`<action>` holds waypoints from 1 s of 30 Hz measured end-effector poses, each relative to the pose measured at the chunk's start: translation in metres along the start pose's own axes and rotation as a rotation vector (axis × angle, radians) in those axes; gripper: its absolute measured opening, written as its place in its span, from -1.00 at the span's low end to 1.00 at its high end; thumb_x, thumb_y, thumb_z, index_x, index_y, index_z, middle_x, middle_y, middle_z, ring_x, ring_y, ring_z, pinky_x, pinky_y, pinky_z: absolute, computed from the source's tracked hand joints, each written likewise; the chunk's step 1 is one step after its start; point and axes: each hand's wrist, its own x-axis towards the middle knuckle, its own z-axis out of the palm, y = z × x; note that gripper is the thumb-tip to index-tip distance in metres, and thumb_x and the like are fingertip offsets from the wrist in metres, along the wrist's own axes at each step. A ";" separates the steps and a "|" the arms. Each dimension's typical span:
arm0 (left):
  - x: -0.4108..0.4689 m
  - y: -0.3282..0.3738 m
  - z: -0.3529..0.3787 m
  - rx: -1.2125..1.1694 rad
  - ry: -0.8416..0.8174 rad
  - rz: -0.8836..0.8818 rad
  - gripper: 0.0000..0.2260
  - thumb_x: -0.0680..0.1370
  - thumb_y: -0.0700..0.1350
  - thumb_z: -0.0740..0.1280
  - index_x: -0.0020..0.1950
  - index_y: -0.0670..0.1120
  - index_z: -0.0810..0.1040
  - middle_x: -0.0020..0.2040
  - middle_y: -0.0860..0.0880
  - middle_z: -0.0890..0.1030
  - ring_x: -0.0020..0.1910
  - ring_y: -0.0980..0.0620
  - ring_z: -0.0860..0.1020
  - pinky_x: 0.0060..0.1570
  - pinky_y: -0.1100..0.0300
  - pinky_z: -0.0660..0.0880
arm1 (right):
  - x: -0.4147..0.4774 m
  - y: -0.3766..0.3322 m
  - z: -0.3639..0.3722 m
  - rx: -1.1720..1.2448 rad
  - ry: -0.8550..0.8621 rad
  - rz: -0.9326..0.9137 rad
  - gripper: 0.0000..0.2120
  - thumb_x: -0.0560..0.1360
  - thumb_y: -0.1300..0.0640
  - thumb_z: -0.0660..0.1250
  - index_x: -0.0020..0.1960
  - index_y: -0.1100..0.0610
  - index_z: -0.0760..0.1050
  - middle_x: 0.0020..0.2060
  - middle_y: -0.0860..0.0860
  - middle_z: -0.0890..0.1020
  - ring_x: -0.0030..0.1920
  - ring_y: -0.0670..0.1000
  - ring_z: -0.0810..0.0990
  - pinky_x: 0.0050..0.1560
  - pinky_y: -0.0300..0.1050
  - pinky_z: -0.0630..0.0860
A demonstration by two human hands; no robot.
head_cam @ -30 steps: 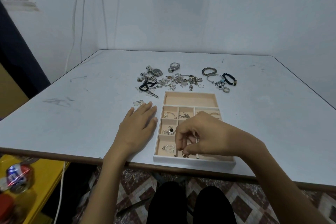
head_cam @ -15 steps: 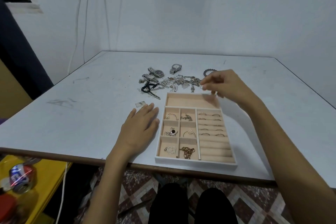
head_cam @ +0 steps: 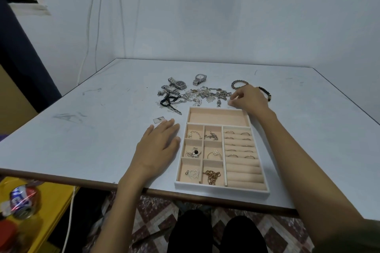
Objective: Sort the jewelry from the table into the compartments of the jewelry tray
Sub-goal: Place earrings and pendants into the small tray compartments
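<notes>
Shifted off the near compartments since a second ago, right hand [head_cam: 249,99] now behind far right corner of jewelry tray [head_cam: 222,189], fingers curled at right end of jewelry pile [head_cam: 207,94]; grasp impossible to tell. Left hand [head_cam: 158,146] flat, released, on tabletop [head_cam: 92,133] beside tray's left wall.

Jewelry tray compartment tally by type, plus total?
Jewelry tray:
Small square compartments: 6
Long compartment: 1
Ring-roll section: 1
Total: 8
</notes>
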 end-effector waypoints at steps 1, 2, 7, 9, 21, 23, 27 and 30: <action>0.000 0.000 0.000 -0.009 0.000 -0.003 -0.55 0.62 0.08 0.02 0.50 0.01 0.27 0.53 0.08 0.20 0.52 0.16 0.08 0.50 0.15 -0.09 | -0.001 0.001 0.001 0.011 0.006 0.002 -0.81 0.39 0.05 0.48 -0.02 0.07 0.65 -0.16 -0.04 0.58 -0.12 -0.04 0.52 -0.35 -0.22 0.29; 0.001 0.000 0.000 -0.018 0.000 -0.007 -0.52 0.60 0.11 0.02 0.49 0.02 0.28 0.52 0.09 0.21 0.51 0.16 0.10 0.50 0.15 -0.08 | -0.002 0.001 0.001 0.021 0.009 -0.001 -0.83 0.39 0.06 0.47 -0.03 0.07 0.65 -0.17 -0.05 0.56 -0.13 -0.04 0.52 -0.37 -0.22 0.27; 0.003 -0.001 -0.001 -0.060 0.015 -0.031 -0.44 0.49 0.14 0.01 0.46 0.02 0.34 0.50 0.10 0.27 0.48 0.16 0.17 0.49 0.14 -0.03 | -0.005 0.003 0.002 0.054 0.020 -0.032 -0.85 0.41 0.08 0.47 -0.04 0.09 0.64 -0.18 -0.04 0.56 -0.13 -0.04 0.51 -0.39 -0.23 0.25; 0.004 0.000 -0.001 -0.084 0.024 -0.048 -0.44 0.47 0.14 0.03 0.44 0.02 0.36 0.48 0.11 0.29 0.47 0.15 0.20 0.48 0.12 0.01 | -0.005 0.005 0.002 0.067 0.015 -0.047 -0.85 0.41 0.08 0.47 -0.04 0.08 0.64 -0.20 -0.03 0.58 -0.13 -0.02 0.55 -0.38 -0.23 0.27; 0.002 -0.001 0.002 -0.039 0.040 -0.017 -0.46 0.51 0.15 0.01 0.45 0.02 0.34 0.49 0.11 0.28 0.47 0.16 0.19 0.47 0.16 -0.02 | -0.006 -0.016 0.004 0.023 -0.137 -0.046 -0.83 0.37 0.00 0.51 -0.25 0.09 0.64 -0.19 -0.05 0.68 -0.09 0.00 0.61 -0.04 -0.02 0.54; 0.002 -0.002 0.003 -0.021 0.047 -0.009 -0.52 0.57 0.13 0.05 0.46 0.02 0.33 0.50 0.10 0.27 0.48 0.16 0.17 0.47 0.16 -0.03 | -0.005 -0.015 0.004 0.041 -0.135 -0.054 -0.84 0.37 0.00 0.52 -0.27 0.07 0.64 -0.28 -0.09 0.64 -0.13 0.00 0.60 -0.09 -0.04 0.53; 0.002 -0.002 0.004 -0.024 0.048 0.001 -0.48 0.54 0.15 0.01 0.47 0.02 0.32 0.50 0.11 0.26 0.49 0.15 0.16 0.47 0.18 -0.05 | -0.005 -0.014 0.006 0.043 -0.118 -0.050 -0.84 0.40 0.07 0.50 -0.33 0.00 0.58 -0.33 -0.13 0.61 -0.15 -0.01 0.61 -0.10 -0.06 0.52; 0.003 -0.004 0.004 -0.057 0.043 0.003 -0.46 0.51 0.16 0.01 0.45 0.04 0.35 0.49 0.12 0.28 0.47 0.16 0.18 0.47 0.17 -0.03 | -0.001 -0.011 0.005 0.098 -0.134 -0.036 -0.78 0.44 0.16 0.44 -0.35 0.01 0.53 -0.21 -0.05 0.68 -0.14 -0.02 0.62 -0.02 0.00 0.56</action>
